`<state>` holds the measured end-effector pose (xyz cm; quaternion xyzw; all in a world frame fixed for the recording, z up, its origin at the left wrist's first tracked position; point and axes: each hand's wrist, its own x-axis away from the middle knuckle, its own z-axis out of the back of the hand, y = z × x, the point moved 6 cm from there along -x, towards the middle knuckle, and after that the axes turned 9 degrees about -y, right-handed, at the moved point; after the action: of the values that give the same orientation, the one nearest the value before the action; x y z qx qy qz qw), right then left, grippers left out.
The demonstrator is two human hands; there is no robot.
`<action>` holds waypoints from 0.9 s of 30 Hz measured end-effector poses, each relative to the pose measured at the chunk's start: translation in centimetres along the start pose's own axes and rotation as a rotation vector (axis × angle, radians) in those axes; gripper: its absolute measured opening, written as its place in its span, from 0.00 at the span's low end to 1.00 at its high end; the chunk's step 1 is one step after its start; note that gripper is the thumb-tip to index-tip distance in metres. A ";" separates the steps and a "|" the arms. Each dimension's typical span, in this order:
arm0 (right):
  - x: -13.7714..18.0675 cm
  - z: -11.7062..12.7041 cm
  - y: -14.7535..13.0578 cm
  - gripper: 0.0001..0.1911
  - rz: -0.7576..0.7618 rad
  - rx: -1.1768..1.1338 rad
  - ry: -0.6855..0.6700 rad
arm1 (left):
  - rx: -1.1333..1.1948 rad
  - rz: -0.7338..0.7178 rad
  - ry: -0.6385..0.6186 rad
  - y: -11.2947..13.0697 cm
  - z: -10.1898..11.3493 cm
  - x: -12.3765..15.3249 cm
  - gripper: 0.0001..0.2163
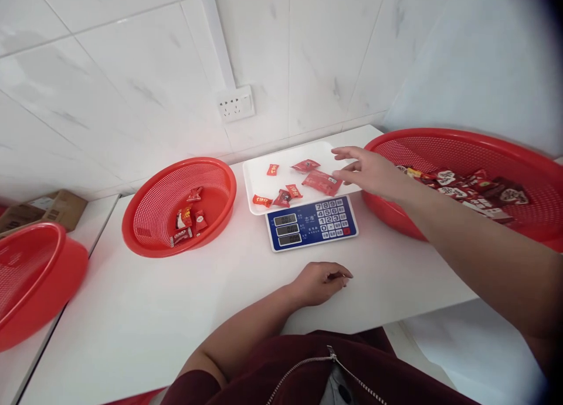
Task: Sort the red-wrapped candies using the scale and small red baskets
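Note:
My right hand (372,171) reaches over the right side of the white weighing tray (325,152), fingers spread with nothing between them. Its fingertips are by a larger red packet (322,182), and I cannot tell whether they touch it. Several small red-wrapped sweets lie on the tray too, among them a sweet (272,169) at the back left and a flat packet (306,166). Below the tray is the blue keypad panel of the digital scale (311,245). My left hand (320,283) rests on the table in front of the scale, loosely curled, thumb and forefinger slightly apart, holding nothing visible.
Left of the scale, a red basket (145,179) holds several wrapped sweets. A larger red basket (440,136) with many packets stands at the right. Another red basket (65,270) and a cardboard box (70,211) are far left. A socket (236,104) is on the tiled wall.

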<state>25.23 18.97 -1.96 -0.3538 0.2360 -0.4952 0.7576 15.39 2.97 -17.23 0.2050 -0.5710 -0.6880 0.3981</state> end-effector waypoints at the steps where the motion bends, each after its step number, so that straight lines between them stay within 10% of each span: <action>1: 0.6 0.8 0.2 0.26 -0.017 0.009 0.025 | 0.000 0.000 -0.001 0.0 0.0 0.0 0.12; 9: 6.8 3.1 2.1 0.15 -0.010 -0.174 0.160 | -0.007 -0.004 0.010 0.3 0.2 0.0 0.12; 15: 9.2 -6.9 4.6 0.15 -0.028 -0.462 -0.435 | -0.070 0.002 0.019 0.7 0.1 0.2 0.12; 22: 10.0 -14.0 6.1 0.17 -0.066 -0.670 -0.787 | -0.277 -0.129 -0.199 5.4 0.9 2.5 0.11; 27: 10.4 -15.1 6.4 0.18 -0.044 -0.647 -0.862 | -0.474 -0.090 0.354 8.8 10.9 4.9 0.10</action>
<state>22.42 6.54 -16.63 -0.7452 0.0368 -0.2226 0.6276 7.25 5.66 -5.13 0.2483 -0.3064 -0.7728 0.4973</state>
